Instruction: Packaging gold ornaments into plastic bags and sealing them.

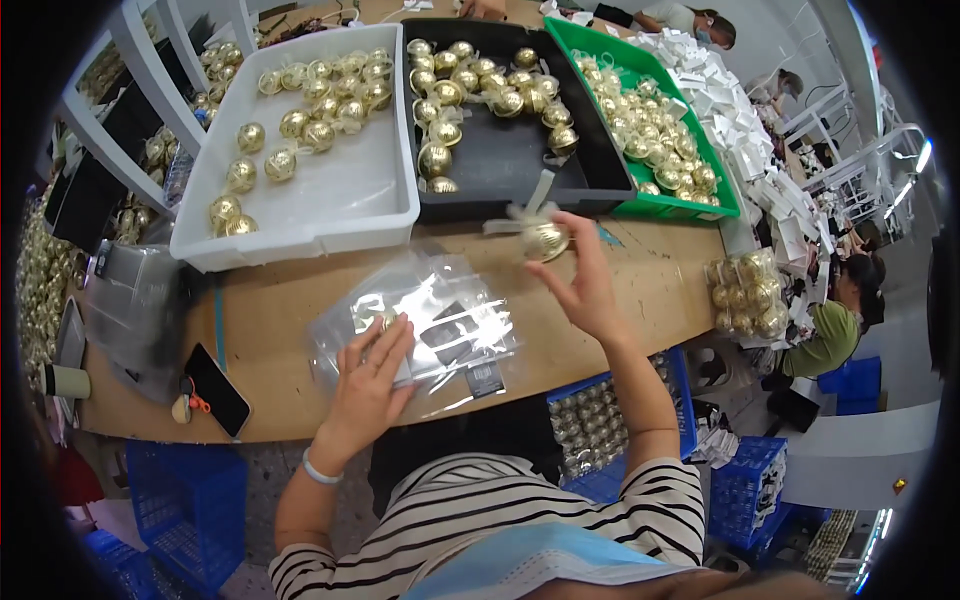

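Busy workshop with shelving at left, other workers at right, around a long wooden worktable [290, 300] carrying a white tray [340, 190], a black tray [520, 165] and a green tray [690, 205], all loaded with gold ball ornaments, plus a black phone [217, 388] near the front edge. Stack of clear plastic bags [430, 320] lying mid-table, pressed flat under the left hand [372, 385], fingers spread, nothing clasped. Shiny gold ball ornament [546, 240] with a pale ribbon loop, raised just before the black tray, pinched in the fingertips of the right hand [585, 285].
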`<state>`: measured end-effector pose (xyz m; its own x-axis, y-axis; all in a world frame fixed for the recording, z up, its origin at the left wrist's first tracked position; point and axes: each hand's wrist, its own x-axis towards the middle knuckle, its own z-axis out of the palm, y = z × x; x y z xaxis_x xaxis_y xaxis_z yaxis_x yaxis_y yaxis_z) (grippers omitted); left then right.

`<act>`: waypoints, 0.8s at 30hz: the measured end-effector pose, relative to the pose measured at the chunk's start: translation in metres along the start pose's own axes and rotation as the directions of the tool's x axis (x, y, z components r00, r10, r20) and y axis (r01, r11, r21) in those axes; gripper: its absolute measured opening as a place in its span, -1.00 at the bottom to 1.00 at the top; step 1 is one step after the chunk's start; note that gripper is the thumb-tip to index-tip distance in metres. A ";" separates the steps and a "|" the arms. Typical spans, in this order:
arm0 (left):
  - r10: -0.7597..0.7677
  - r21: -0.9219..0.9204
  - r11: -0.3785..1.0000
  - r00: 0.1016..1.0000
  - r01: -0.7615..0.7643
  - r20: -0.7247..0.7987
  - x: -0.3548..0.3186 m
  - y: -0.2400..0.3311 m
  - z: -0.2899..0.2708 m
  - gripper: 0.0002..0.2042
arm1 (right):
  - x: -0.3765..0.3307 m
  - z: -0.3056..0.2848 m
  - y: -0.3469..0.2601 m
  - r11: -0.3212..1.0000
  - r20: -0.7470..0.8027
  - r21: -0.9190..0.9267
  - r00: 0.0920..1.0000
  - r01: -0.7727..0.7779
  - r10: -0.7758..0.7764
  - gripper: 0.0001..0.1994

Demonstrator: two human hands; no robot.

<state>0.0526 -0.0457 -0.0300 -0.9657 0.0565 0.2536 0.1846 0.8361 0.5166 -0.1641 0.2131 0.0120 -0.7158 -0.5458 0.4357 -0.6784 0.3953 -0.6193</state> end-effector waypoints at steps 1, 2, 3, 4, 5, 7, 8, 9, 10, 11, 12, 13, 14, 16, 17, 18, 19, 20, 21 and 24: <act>-0.014 0.002 1.000 1.000 0.014 0.008 0.000 0.002 -0.001 -0.25 | -0.015 -0.003 0.012 1.000 0.010 0.012 1.000 -0.005 0.005 -0.38; -0.014 -0.002 1.000 1.000 0.014 -0.014 -0.001 0.003 -0.002 -0.25 | -0.033 -0.001 0.028 0.995 -0.031 0.013 0.994 -0.102 0.102 -0.39; -0.013 -0.006 1.000 0.999 0.013 -0.040 0.002 0.004 -0.002 -0.25 | -0.047 0.001 0.041 0.981 -0.070 0.013 0.979 -0.193 0.193 -0.40; 0.004 -0.008 1.000 0.998 -0.005 -0.061 0.003 0.001 -0.001 -0.21 | -0.057 0.010 0.040 0.959 -0.023 0.085 0.962 -0.271 0.273 -0.36; -0.015 -0.002 1.000 0.998 0.015 -0.061 0.004 0.001 0.002 -0.21 | -0.061 0.013 0.039 0.959 -0.006 0.095 0.963 -0.268 0.269 -0.36; -0.014 -0.091 0.996 0.994 0.005 -0.108 0.001 -0.005 0.003 -0.16 | -0.061 0.022 0.024 0.916 0.327 0.283 0.926 -0.285 0.187 -0.35; -0.023 -0.107 0.994 0.994 0.012 -0.106 0.001 -0.005 0.002 -0.14 | -0.058 0.029 0.026 0.833 0.420 0.436 0.896 -0.340 0.145 -0.35; -0.032 -0.101 0.995 0.994 0.021 -0.107 0.000 -0.007 0.001 -0.14 | -0.048 0.030 0.020 0.831 0.426 0.442 0.894 -0.338 0.138 -0.35; -0.042 -0.142 0.989 0.994 0.027 -0.104 -0.002 -0.009 0.002 -0.15 | -0.035 0.030 0.010 0.796 0.594 0.443 0.800 -0.413 0.085 -0.37; -0.051 -0.183 0.983 0.993 0.032 -0.102 -0.004 -0.010 0.002 -0.15 | -0.025 0.036 0.002 0.764 0.736 0.425 0.676 -0.485 0.020 -0.38; -0.061 -0.182 0.982 0.993 0.041 -0.104 -0.003 -0.009 0.003 -0.15 | -0.021 0.049 -0.001 0.706 0.765 0.450 0.644 -0.546 0.011 -0.35; -0.064 -0.183 0.982 0.992 0.044 -0.105 -0.002 -0.008 0.003 -0.15 | -0.011 0.060 -0.016 0.861 0.750 0.364 0.660 -0.356 -0.044 -0.33; -0.065 -0.184 0.982 0.992 0.045 -0.106 -0.002 -0.005 0.003 -0.14 | -0.010 0.075 -0.020 0.801 0.765 0.440 0.636 -0.406 -0.099 -0.33; -0.058 -0.178 0.983 0.991 0.036 -0.117 -0.004 -0.004 0.001 -0.13 | -0.004 0.092 -0.017 0.730 0.769 0.518 0.617 -0.445 -0.170 -0.34; -0.045 -0.180 0.983 0.991 0.022 -0.123 -0.005 -0.005 0.001 -0.11 | -0.001 0.093 -0.014 0.727 0.767 0.552 0.592 -0.409 -0.249 -0.35; -0.030 -0.178 0.984 0.993 0.010 -0.113 -0.004 -0.006 0.003 -0.12 | 0.003 0.093 -0.012 0.721 0.761 0.583 0.563 -0.374 -0.324 -0.36; -0.027 -0.175 0.985 0.993 0.007 -0.115 -0.004 -0.007 0.003 -0.12 | 0.007 0.095 -0.012 0.722 0.759 0.585 0.564 -0.370 -0.325 -0.36; -0.016 -0.117 0.993 0.995 0.004 -0.097 -0.005 -0.006 0.002 -0.13 | 0.009 0.097 -0.014 0.696 0.773 0.585 0.545 -0.416 -0.324 -0.40; 0.005 -0.068 0.998 0.997 -0.010 -0.074 -0.003 -0.005 0.004 -0.15 | 0.010 0.098 -0.016 0.672 0.788 0.577 0.532 -0.464 -0.309 -0.43; -0.002 -0.052 0.999 0.996 -0.002 -0.084 -0.003 0.000 0.008 -0.19 | -0.006 0.133 -0.032 0.658 0.708 0.609 0.677 -0.442 -0.200 -0.50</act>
<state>0.0538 -0.0416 -0.0375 -0.9473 0.0085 0.3202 0.1959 0.8064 0.5580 -0.1167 0.1057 -0.0573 -0.2314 -0.9719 -0.0434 -0.0286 0.0514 -0.9983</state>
